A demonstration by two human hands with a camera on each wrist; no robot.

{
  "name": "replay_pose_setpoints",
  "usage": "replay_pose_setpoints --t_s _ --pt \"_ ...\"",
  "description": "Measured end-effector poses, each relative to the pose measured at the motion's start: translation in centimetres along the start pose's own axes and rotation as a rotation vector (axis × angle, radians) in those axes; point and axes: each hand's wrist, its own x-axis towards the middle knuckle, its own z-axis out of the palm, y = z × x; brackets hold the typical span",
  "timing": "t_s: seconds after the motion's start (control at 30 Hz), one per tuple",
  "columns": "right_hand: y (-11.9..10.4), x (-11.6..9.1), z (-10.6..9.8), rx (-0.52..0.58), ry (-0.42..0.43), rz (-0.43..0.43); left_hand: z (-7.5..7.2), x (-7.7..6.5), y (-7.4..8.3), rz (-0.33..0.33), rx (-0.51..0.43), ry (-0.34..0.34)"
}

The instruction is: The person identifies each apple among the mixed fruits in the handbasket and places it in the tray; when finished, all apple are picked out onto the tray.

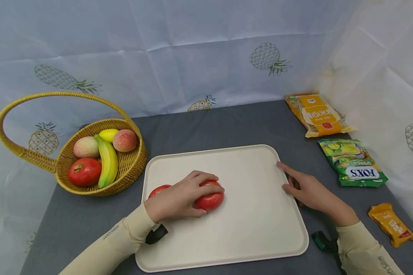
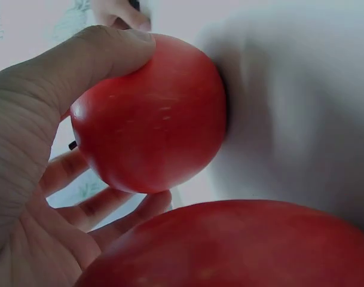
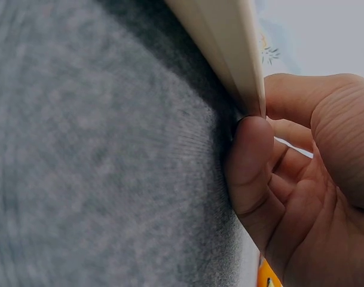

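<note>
My left hand [image 1: 184, 194] reaches over the tray and grips a red apple [image 1: 210, 196]. In the left wrist view, the thumb [image 2: 104, 57] lies across the apple [image 2: 158, 116] and the other fingers curl behind it; a short dark stem shows. A second red fruit [image 1: 159, 190] sits on the tray, partly hidden by the hand and large in the near part of the left wrist view [image 2: 247, 248]. At the right edge of the cream tray [image 1: 247, 214], my right hand [image 1: 311, 191] pinches the rim [image 3: 244, 66] between thumb and finger.
A yellow wicker basket [image 1: 137, 177] at the left holds a banana [image 1: 108, 162], two peaches, a lemon-yellow fruit and a red fruit [image 1: 85, 172]. Along the right lie an orange-yellow packet [image 1: 320, 116], a green FOX'S bag [image 1: 352, 162] and a small orange packet [image 1: 392, 224].
</note>
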Motion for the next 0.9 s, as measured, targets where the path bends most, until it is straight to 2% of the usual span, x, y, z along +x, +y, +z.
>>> replay_pose_setpoints --t_s 0.3,0.63,0.77,0.9 --pt "-0.1 0.1 0.0 -0.004 0.005 0.0 0.4 -0.1 0.0 -0.02 0.036 0.014" --pt "0.1 0.1 0.0 -0.011 0.01 -0.012 0.4 -0.4 0.0 -0.017 0.129 0.025" --pt "0.2 0.1 0.1 -0.014 0.016 -0.02 -0.5 -1.1 0.1 -0.029 0.129 0.057" --pt "0.3 0.1 0.1 -0.011 0.02 -0.028 -2.5 -2.4 -0.1 -0.053 0.134 0.107"
